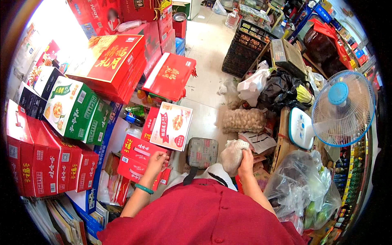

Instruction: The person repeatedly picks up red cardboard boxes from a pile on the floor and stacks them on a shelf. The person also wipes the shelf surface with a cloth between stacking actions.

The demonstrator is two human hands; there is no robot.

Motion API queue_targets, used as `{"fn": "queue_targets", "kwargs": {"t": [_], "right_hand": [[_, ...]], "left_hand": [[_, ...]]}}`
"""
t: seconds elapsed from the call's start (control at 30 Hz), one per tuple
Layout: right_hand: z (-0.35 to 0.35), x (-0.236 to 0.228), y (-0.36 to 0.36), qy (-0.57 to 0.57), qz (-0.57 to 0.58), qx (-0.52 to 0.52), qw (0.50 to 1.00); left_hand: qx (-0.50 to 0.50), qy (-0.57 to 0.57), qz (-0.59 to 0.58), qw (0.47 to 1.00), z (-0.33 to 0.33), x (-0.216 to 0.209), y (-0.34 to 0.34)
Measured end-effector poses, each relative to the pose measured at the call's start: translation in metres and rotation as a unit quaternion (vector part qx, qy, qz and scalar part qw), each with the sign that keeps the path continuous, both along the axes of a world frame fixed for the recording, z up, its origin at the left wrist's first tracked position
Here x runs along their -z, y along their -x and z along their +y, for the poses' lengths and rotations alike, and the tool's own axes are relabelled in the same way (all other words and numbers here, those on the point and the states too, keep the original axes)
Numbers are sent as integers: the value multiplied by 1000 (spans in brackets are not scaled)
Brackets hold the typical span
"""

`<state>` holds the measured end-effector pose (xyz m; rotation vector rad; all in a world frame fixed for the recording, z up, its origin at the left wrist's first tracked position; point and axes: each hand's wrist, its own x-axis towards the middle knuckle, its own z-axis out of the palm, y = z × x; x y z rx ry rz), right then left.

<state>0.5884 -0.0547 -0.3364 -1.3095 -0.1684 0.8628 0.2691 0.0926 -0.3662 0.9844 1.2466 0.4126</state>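
Observation:
My right hand is closed on a crumpled beige knitted cloth, which hangs in front of my right leg. My left hand is raised beside a red gift box, its fingers curled together. Whether anything lies between those fingers is hidden. A green bangle circles my left wrist. Just beyond my left hand stands a white and red food carton. Between my hands, in front of my lap, sits a grey block-shaped package with a clear wrapping.
Red gift boxes and green cartons are stacked on the left. To the right are a bag of brown round produce, a blue fan and clear plastic bags. Black crates stand farther off on the tiled floor.

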Motion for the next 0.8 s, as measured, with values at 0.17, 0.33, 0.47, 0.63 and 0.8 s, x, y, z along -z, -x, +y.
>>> {"fn": "queue_targets", "kwargs": {"t": [0.17, 0.33, 0.47, 0.63, 0.8], "right_hand": [[27, 10, -11, 1, -18, -31, 999], [65, 3, -29, 34, -38, -74, 996], [110, 30, -59, 7, -15, -110, 994], [183, 31, -103, 42, 3, -179, 983], [258, 71, -177, 54, 12, -231, 971]], "left_hand": [[-16, -24, 5, 1000, 13, 7, 8], [-64, -43, -8, 997, 29, 16, 8], [-117, -48, 0, 992, 38, 17, -7], [-172, -69, 56, 981, 48, 26, -36], [-176, -330, 337, 864, 103, -25, -91]]}}
